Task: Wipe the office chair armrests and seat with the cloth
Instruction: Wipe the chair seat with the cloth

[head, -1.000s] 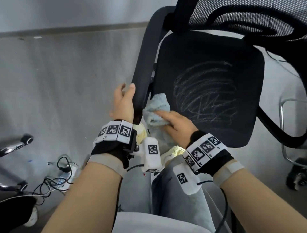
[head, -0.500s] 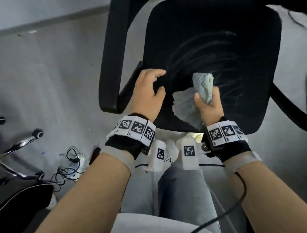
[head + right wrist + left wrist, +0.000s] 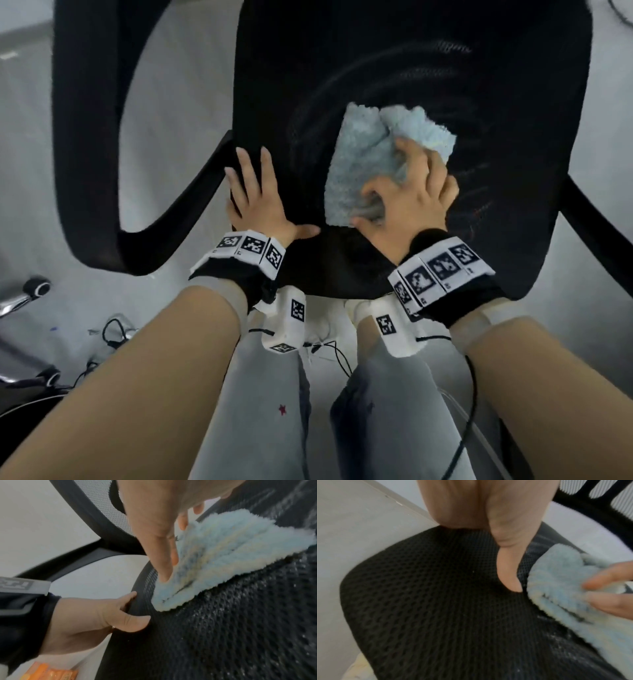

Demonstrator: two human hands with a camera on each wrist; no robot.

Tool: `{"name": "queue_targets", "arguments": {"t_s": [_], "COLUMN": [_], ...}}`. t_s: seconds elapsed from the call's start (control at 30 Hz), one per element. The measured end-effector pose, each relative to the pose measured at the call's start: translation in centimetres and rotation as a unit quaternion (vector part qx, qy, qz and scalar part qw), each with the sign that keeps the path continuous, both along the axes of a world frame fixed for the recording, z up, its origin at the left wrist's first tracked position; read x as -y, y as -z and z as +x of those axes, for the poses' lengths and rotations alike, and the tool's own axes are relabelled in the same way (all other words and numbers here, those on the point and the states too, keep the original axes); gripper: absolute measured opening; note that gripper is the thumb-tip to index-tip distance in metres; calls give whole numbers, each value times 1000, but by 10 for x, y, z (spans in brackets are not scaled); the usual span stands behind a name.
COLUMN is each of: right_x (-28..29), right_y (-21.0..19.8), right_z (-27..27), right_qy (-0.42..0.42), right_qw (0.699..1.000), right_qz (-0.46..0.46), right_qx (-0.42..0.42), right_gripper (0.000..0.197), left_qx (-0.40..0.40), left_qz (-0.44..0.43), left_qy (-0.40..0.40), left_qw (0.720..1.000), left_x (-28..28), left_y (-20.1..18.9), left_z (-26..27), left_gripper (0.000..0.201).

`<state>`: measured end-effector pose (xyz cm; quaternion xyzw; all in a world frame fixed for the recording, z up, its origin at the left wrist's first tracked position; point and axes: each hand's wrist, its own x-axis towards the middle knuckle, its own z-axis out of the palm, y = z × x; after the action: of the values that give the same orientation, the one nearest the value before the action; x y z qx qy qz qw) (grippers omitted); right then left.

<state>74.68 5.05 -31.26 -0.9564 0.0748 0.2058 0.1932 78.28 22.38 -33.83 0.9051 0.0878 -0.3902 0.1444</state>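
Cloth flat under right hand, left hand at seat edge

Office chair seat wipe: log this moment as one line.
phase: wiping seat | right hand: presses light-blue cloth flat on mesh | left hand: braces seat's left front edge | armrests: untouched

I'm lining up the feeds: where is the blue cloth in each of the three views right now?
Head: cloth right of centre on the black seat, under the right hand.
Left wrist: cloth at the right edge.
Right wrist: cloth upper centre-right.
Shared landmark: the left hand at the seat's front left edge, beside the cloth.
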Motion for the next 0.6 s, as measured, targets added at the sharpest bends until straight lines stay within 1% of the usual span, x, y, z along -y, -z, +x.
{"name": "queue_targets", "arguments": {"t_s": [0.07, 0.13, 0.2, 0.27, 0.33, 0.47, 0.53, 0.6], "right_x": [4, 6, 8, 10, 11, 13, 12, 8], "right_y": [13, 19, 22, 22, 15, 3, -1, 0], "right_z": [5, 15, 22, 23, 20, 8, 5, 3], "right_qy": [-24, -61, -93, -108, -103, -56, -40, -38], "right_qw": [1000, 997, 992, 988, 990, 996, 996, 992], "right_qz": [-10, -41, -71, -94, -90, -59, -43, -9], "right_qx": [-3, -12, -43, -49, -29, 32, 62, 118], "right_gripper": [58, 75, 83, 84, 80, 60, 48, 28], "left_qx": [-21, -21, -19, -20, -22, -31, -39, -42], "left_qz": [22, 34, 33, 27, 27, 23, 30, 35], "left_qy": [17, 23, 27, 32, 38, 38, 38, 37], "left_qw": [999, 999, 999, 999, 999, 999, 998, 998], "left_x": [7, 9, 8, 7, 6, 8, 8, 9], "left_y": [10, 17, 20, 21, 20, 18, 16, 16], "left_z": [-3, -4, -3, -2, -1, 1, 2, 3], "left_gripper": [148, 153, 154, 155, 155, 155, 155, 155]}}
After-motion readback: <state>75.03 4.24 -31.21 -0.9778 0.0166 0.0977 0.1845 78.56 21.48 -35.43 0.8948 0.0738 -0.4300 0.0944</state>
